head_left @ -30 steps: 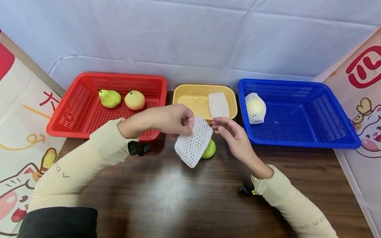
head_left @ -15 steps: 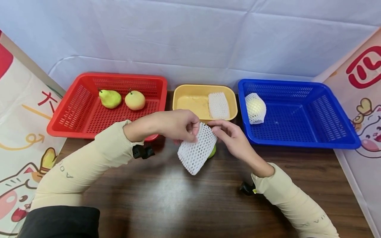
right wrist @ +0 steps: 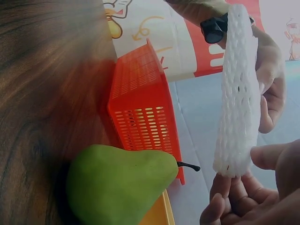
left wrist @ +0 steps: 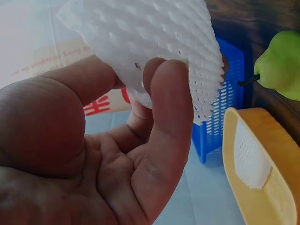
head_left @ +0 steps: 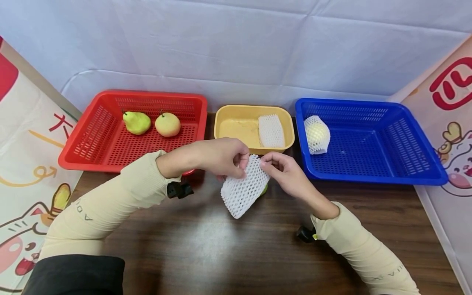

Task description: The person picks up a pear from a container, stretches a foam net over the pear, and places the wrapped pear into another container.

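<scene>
- Left hand (head_left: 225, 157): fingers curled, pinching the white net sleeve (head_left: 243, 192), which I see raised between the two hands, above the table (head_left: 177, 246).
- Right hand (head_left: 284, 170): thumb and fingers drawn narrow, gripping the sleeve's edge; I cannot tell whether a fingertip is inside.
- Green pear (right wrist: 117, 185): on its side on the table, below the hands, touched by neither; the sleeve mostly hides it from my head view.
- Possible faults, as I judge them: thin foam tearing if the two pinches pull hard apart; layers staying together if the right fingers catch both; the pear rolling if a low knuckle nudges it.
- Surface: dark wood grain, glossy, with a bright reflection on the near side of the hands.
- Left of and beyond the left hand: red basket (head_left: 66, 157) with yellow-green pear (head_left: 136, 123) and pale round fruit (head_left: 167, 124).
- Just beyond both hands: yellow tray (head_left: 254, 107) with flat spare sleeve (head_left: 271, 130).
- Right of and beyond the right hand: blue basket (head_left: 376, 180) with sleeved fruit (head_left: 317, 135).
- Room: creased pale cloth (head_left: 221, 53) farthest from the hands; printed panels (head_left: 457, 143) at either side.
</scene>
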`<state>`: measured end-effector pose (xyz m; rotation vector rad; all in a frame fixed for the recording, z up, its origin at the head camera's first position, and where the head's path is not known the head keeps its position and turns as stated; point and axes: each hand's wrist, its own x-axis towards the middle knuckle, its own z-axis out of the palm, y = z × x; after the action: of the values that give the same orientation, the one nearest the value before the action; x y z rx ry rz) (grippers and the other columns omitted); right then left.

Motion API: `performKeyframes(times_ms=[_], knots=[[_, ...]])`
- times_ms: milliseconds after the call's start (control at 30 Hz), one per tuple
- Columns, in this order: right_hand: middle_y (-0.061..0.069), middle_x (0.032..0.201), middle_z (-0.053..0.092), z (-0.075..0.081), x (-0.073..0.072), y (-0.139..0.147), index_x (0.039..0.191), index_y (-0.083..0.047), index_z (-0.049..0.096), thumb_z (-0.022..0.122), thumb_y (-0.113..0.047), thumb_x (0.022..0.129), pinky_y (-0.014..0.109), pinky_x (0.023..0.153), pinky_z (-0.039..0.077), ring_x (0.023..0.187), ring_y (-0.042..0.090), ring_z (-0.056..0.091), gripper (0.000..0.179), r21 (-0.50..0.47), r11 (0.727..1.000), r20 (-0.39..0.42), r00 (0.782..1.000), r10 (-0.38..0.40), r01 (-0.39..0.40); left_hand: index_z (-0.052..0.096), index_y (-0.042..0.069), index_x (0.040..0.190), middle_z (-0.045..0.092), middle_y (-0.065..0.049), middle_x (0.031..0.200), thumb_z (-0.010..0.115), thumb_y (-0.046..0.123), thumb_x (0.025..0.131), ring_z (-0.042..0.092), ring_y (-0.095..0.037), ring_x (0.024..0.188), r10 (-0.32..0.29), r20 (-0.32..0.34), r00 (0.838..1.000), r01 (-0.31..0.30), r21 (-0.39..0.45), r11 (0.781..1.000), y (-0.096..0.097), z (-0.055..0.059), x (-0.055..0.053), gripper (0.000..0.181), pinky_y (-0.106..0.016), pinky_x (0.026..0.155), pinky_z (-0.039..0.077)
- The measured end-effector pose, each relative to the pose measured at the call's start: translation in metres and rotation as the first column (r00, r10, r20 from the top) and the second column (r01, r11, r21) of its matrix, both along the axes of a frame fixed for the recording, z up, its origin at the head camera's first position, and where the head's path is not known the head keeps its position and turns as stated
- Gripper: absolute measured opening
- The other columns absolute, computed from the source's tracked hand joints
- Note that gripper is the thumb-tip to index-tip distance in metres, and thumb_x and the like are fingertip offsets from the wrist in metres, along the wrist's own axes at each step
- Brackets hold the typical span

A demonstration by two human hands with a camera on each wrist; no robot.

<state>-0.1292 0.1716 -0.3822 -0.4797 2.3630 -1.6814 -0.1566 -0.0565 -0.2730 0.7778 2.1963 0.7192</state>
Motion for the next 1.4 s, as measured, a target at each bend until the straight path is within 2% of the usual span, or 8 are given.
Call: performKeyframes(times_ms=[167,400,567,700,867,967,1167,1400], knots=[[0.003,0.09,0.062,-0.001,0.001,0.002,0.106,0.006,0.064,0.061,-0.005,0.101,0.023,0.067,0.046,0.077,0.01,0.056,0.013,-0.016,1.0,-0.023,1.0,-0.013,0.013,0.058,0.009,0.089,0.063,-0.004,0.071,0.072,0.02,0.095,0.061,-0.017,0.055,0.003,-0.019,1.0,-0.003,0.006,1.0,-0.001,0.001,-0.001,0.019,-0.03,0.055,0.056],[-0.004,0.088,0.062,-0.004,0.001,0.006,0.109,0.01,0.063,0.059,0.0,0.1,0.022,0.068,0.048,0.077,0.007,0.056,0.014,-0.088,0.995,-0.038,0.998,-0.043,0.04,0.059,0.008,0.096,0.066,-0.007,0.078,0.06,0.03,0.104,0.066,-0.02,0.06,0.131,-0.042,0.991,-0.13,0.029,0.991,-0.006,0.0,-0.005,0.023,-0.035,0.057,0.057],[-0.007,0.087,0.063,-0.004,0.002,0.006,0.11,0.014,0.06,0.056,0.001,0.101,0.021,0.073,0.049,0.08,0.006,0.057,0.016,-0.163,0.985,-0.013,0.999,-0.052,0.049,0.06,0.007,0.098,0.069,-0.008,0.095,0.053,0.025,0.107,0.07,-0.021,0.074,0.258,-0.041,0.965,-0.253,0.104,0.962,-0.015,-0.006,-0.009,0.022,-0.04,0.059,0.06],[-0.007,0.088,0.065,-0.007,0.002,0.006,0.106,0.003,0.063,0.055,-0.001,0.103,0.021,0.076,0.049,0.082,0.006,0.059,0.01,-0.294,0.956,0.027,1.0,-0.01,0.018,0.062,0.007,0.101,0.067,-0.011,0.097,0.055,0.022,0.107,0.068,-0.024,0.075,0.33,-0.03,0.943,-0.319,0.189,0.929,-0.019,-0.019,-0.009,0.017,-0.041,0.058,0.059],[-0.006,0.094,0.068,-0.011,0.001,0.004,0.107,-0.013,0.066,0.056,-0.012,0.105,0.02,0.08,0.051,0.088,0.006,0.062,0.01,-0.506,0.861,0.079,0.991,0.11,-0.055,0.066,0.005,0.111,0.065,-0.012,0.098,0.055,0.02,0.107,0.067,-0.026,0.076,0.37,0.103,0.923,-0.383,0.31,0.87,-0.013,-0.041,-0.003,0.018,-0.037,0.055,0.057],[-0.005,0.098,0.068,-0.011,0.001,0.003,0.107,-0.014,0.067,0.056,-0.018,0.106,0.021,0.081,0.052,0.091,0.007,0.062,0.012,-0.551,0.831,0.091,0.984,0.153,-0.078,0.067,0.004,0.116,0.064,-0.009,0.095,0.053,0.022,0.108,0.063,-0.021,0.075,0.374,0.218,0.901,-0.43,0.35,0.832,-0.008,-0.051,0.002,0.024,-0.033,0.053,0.055],[-0.004,0.098,0.068,-0.012,0.0,0.002,0.107,-0.012,0.067,0.056,-0.02,0.105,0.022,0.08,0.052,0.09,0.008,0.062,0.014,-0.575,0.814,0.101,0.981,0.163,-0.076,0.066,0.0,0.118,0.064,-0.003,0.086,0.049,0.023,0.109,0.057,-0.014,0.068,0.35,0.362,0.864,-0.482,0.393,0.783,0.0,-0.06,0.006,0.03,-0.027,0.05,0.049],[-0.004,0.098,0.068,-0.014,0.0,0.002,0.108,-0.013,0.067,0.056,-0.021,0.105,0.021,0.078,0.051,0.088,0.007,0.062,0.014,-0.582,0.809,0.111,0.978,0.178,-0.081,0.062,-0.002,0.124,0.063,-0.004,0.089,0.046,0.019,0.11,0.059,-0.015,0.07,0.336,0.439,0.833,-0.515,0.394,0.761,0.005,-0.066,0.007,0.03,-0.024,0.049,0.048]])
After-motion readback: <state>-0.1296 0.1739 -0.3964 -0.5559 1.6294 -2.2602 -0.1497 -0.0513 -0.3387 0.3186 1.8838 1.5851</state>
